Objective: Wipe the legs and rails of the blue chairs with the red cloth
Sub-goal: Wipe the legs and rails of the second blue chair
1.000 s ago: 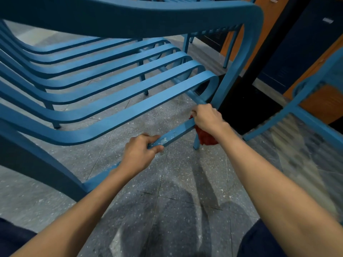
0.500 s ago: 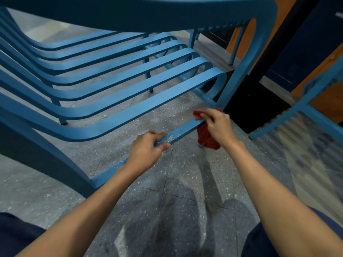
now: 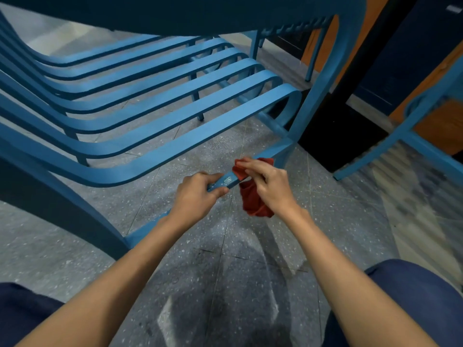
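Red cloth drapes over rail, right hand fingers pinching it; left hand fingers grip rail.

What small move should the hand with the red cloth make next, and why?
Probably slide the red cloth up the lower rail toward the chair leg. The right hand pinches the cloth around the rail, and the left hand grips that rail right beside it, so little bare rail is left on that side.
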Demonstrator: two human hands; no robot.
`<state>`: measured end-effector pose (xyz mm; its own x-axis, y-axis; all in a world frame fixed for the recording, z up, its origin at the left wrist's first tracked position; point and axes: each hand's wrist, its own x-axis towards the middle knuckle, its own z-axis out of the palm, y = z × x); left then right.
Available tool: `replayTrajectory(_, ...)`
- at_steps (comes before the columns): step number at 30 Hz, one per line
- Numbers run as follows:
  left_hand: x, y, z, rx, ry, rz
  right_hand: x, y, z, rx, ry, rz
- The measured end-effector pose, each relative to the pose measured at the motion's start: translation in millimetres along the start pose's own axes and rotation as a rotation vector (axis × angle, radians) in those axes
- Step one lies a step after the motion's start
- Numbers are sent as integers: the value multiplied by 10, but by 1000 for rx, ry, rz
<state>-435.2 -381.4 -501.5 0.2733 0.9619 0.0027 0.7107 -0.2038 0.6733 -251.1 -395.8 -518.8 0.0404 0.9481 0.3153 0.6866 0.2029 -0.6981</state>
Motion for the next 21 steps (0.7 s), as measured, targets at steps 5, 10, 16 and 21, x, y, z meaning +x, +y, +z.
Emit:
replayTrajectory(5,-25,-4,-107,25,-92,60,241,70,-183,26,158,213)
replayTrajectory(10,-117,-116,-257,105,-172,77,269,-36,13,45,230,303)
replayTrajectory(16,-242,-193,-338,175,-116,64,-76,-326,339,98,96,188)
replayTrajectory(21,-383,-252,-328,151,2,56,-227,-290,356,160,-10,19)
